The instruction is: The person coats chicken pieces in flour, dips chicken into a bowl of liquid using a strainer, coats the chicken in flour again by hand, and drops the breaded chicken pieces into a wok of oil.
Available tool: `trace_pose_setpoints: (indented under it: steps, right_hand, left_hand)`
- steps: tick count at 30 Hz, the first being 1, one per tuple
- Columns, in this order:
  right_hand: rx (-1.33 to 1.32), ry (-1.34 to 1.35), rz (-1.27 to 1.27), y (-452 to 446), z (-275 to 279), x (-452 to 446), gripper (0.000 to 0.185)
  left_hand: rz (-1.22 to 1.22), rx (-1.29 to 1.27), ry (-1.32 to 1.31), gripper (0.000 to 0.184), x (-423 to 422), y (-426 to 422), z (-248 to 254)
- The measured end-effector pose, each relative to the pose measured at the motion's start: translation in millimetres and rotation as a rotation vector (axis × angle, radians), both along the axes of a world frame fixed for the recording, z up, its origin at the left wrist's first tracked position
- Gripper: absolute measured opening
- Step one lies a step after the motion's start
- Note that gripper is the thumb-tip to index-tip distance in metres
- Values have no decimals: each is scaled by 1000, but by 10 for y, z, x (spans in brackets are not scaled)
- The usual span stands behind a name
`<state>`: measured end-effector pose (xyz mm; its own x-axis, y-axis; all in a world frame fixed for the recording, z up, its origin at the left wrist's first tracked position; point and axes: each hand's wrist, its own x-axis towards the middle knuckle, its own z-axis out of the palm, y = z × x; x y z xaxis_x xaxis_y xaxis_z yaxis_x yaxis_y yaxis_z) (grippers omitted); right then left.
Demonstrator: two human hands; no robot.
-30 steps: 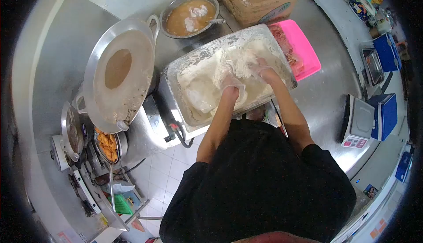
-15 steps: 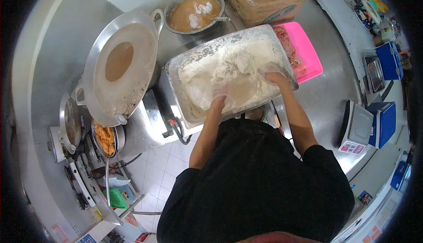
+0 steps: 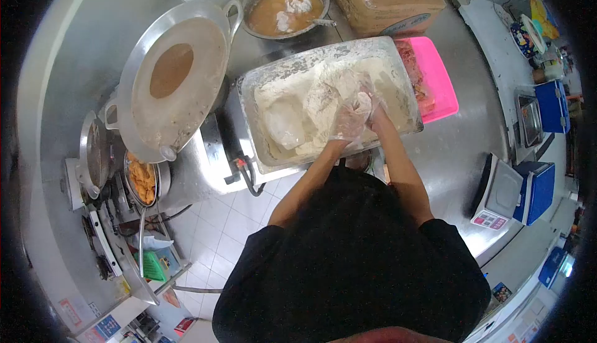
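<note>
A large metal tray [image 3: 252, 150] holds pale flour [image 3: 324, 97], heaped in its middle. Both hands wear clear plastic gloves dusted with flour. Over the tray's near side, my left hand [image 3: 349, 122] is curled against a small flour-coated piece [image 3: 363, 101]. My right hand [image 3: 375, 108] is close beside it, its fingers around the same piece from the right. The two hands nearly touch, and their fingertips are partly hidden by flour and glove. A rounded whitish lump [image 3: 284, 124] lies in the tray's left part.
Left of the tray stands a big wok [image 3: 134, 88] of cloudy liquid. Behind is a metal bowl [image 3: 322, 16] of brownish liquid. Cardboard boxes [image 3: 388, 7] and a pink tub [image 3: 441, 85] with raw meat are at the right. Fried food [image 3: 142, 181] sits in a strainer lower left.
My hands were apart in the flour half a second ago. They have come together near the tray's middle, with a coated piece between them. The whole view has shifted slightly.
</note>
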<state>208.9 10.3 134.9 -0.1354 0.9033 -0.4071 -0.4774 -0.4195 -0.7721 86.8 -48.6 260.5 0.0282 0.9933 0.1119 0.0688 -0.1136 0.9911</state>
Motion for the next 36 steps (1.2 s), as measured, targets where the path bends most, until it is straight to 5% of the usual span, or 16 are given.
trace_pose_setpoints:
  steps: [1, 4, 7, 10, 12, 14, 16, 18, 19, 20, 22, 24, 28, 30, 32, 36]
  right_hand:
    - [-149, 163, -32, -23, 228, -31, 50]
    - [-458, 48, -43, 80, 521, -57, 47]
    - [-190, 67, -3, 140, 564, -56, 46]
    - [98, -271, 93, 383, -108, 75, 45]
    - [344, -797, 221, 584, -404, 137, 45]
    - [645, -1555, 374, 761, -647, 163, 44]
    - [1047, -2430, 245, 996, -957, 206, 44]
    - [975, -2407, 431, 1166, -1291, 226, 45]
    - [749, -1711, 669, 1257, -1360, 224, 46]
    - [575, -1628, 706, 1369, -1676, 233, 42]
    - [242, -1441, 766, 1533, -2181, 154, 38]
    - [388, -1463, 749, 1581, -2215, 131, 37]
    - [298, -1239, 587, 1211, -1309, 112, 52]
    - [472, -1578, 847, 1291, -1166, 254, 53]
    - [564, -1562, 847, 1296, -1133, 372, 52]
    - [499, -914, 436, 877, -1080, 515, 46]
  left_hand:
    - [17, -6, -49, 20, 15, -5, -10]
    - [-55, -122, -25, 17, 112, 154, -620]
    - [-100, -51, -102, 21, 117, 84, -524]
    - [-66, 250, 206, 23, 43, -35, -219]
    - [-67, 157, 415, 23, -37, 95, -361]
    - [-36, -86, 559, 25, -204, 243, -212]
    - [54, -217, 735, 29, -436, 441, -201]
    - [183, -165, 979, 35, -663, 601, -763]
    - [110, -141, 919, 36, -758, 698, -1210]
    - [40, -119, 857, 38, -856, 790, -1732]
    - [-22, -134, 842, 40, -895, 892, -1745]
    - [-13, -226, 932, 40, -798, 890, -1660]
    - [-118, -291, 862, 41, -709, 954, -1931]
    - [-79, -257, 879, 42, -663, 873, -1468]
    - [-12, -82, 1026, 40, -681, 823, -1526]
    - [100, -252, 766, 37, -622, 865, -1800]
